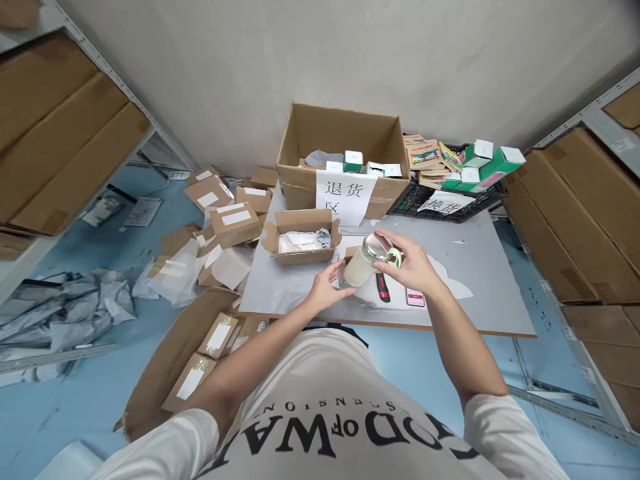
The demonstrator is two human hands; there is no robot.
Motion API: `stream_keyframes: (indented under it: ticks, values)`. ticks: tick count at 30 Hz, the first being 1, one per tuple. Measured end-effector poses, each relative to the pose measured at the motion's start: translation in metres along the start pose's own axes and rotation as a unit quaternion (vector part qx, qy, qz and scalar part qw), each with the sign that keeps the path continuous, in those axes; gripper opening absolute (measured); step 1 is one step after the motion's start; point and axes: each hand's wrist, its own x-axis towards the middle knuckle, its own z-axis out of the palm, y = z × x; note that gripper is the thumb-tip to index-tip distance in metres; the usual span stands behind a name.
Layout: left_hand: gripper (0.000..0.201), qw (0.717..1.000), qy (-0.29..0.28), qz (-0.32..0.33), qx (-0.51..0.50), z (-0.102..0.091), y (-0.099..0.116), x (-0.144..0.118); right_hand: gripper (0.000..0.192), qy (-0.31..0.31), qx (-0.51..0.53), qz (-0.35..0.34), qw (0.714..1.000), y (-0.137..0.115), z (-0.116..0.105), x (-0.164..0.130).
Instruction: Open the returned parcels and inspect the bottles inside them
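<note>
I hold a pale green cup (364,265) tilted above the counter (480,280), left hand (327,287) cupping its base, right hand (410,263) gripping its clear lid for steadiness.

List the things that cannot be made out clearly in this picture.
- Pale green cup, head view: its base is hidden by the left hand, and its handle side by the right hand.
- Pink item on the table: partly covered by the right wrist.
- Small open box: wrapped contents unclear.
- Large carton: its wall hides most of what lies inside.
</note>
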Motion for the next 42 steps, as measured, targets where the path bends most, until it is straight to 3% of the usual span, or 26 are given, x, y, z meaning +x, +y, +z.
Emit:
stream_keyframes:
  ticks: [4, 8, 12, 17, 24, 30, 42]
  values:
    - [0.087, 0.999, 0.015, -0.021, 0.040, -0.010, -0.015, 0.004, 0.066, 0.061, -0.038, -0.023, 0.997, 0.009, -0.006, 0.004]
    - [0.099, 0.994, 0.023, -0.028, 0.104, -0.015, -0.032, 0.018, 0.067, 0.100, -0.053, -0.037, 0.993, 0.023, 0.004, 0.004]
    - [0.116, 0.987, -0.020, -0.001, 0.160, -0.014, -0.048, 0.041, 0.065, 0.109, -0.059, -0.036, 0.992, 0.036, 0.021, -0.004]
    - [0.121, 0.974, -0.069, 0.012, 0.218, -0.010, -0.063, 0.060, 0.062, 0.109, -0.060, -0.030, 0.992, 0.046, 0.032, -0.018]
    - [0.119, 0.978, -0.078, 0.036, 0.192, -0.002, -0.075, 0.064, 0.061, 0.091, -0.054, -0.024, 0.994, 0.048, 0.039, -0.026]
    - [0.115, 0.978, -0.048, 0.040, 0.198, 0.002, -0.078, 0.066, 0.058, 0.078, -0.040, -0.043, 0.995, 0.049, 0.047, -0.021]
    - [0.104, 0.982, -0.053, 0.051, 0.173, -0.002, -0.077, 0.070, 0.054, -0.009, -0.030, -0.065, 0.997, 0.049, 0.047, -0.004]
